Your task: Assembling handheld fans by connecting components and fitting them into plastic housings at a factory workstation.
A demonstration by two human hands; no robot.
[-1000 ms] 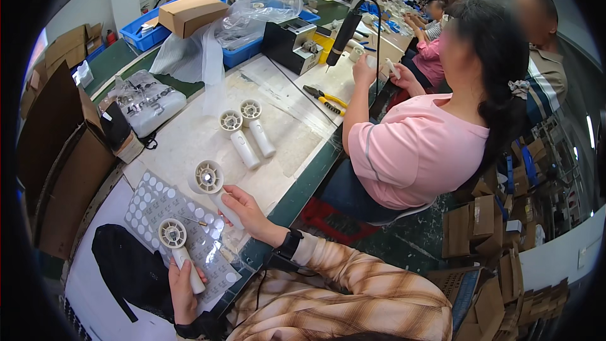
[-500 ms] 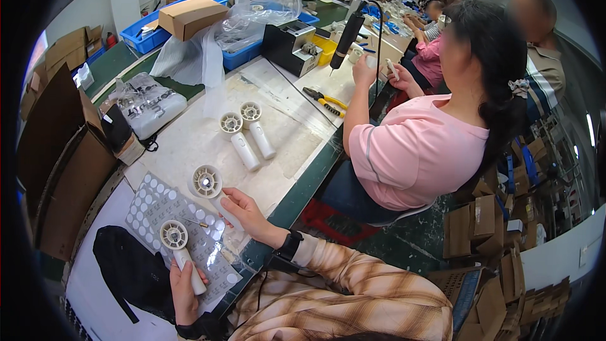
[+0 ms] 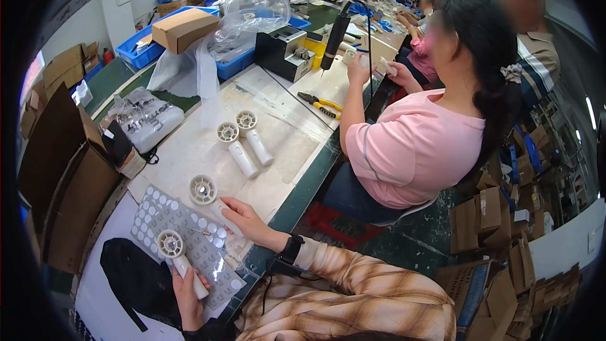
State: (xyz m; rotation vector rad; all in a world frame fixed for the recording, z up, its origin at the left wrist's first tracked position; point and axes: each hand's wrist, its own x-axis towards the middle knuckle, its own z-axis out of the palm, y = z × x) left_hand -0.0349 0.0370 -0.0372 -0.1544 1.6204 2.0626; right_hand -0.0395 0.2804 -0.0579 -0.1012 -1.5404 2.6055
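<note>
My left hand (image 3: pixel 188 298) is closed around the handle of a white handheld fan (image 3: pixel 170 244), whose round spoked head points away from me. My right hand (image 3: pixel 251 223) grips the handle of another white fan (image 3: pixel 202 189), low over the bench edge. Under and between them lies a sheet of round stickers (image 3: pixel 214 265), white dots along its far side, with a thin pointed tool (image 3: pixel 197 230) on it. Farther off, two more white fans (image 3: pixel 242 159) (image 3: pixel 257 145) lie side by side on the bench.
A black cloth bag (image 3: pixel 136 281) lies beside my left hand. Yellow-handled pliers (image 3: pixel 320 105) rest near a hanging black electric screwdriver (image 3: pixel 334 41). A co-worker in a pink shirt (image 3: pixel 416 145) sits at right. Cardboard (image 3: pixel 69 183) stands at left; blue bins (image 3: pixel 142 56) sit behind.
The view has shifted slightly. Both hands keep their hold on the two fans, and the right-hand fan's head sits a little lower in the picture.
</note>
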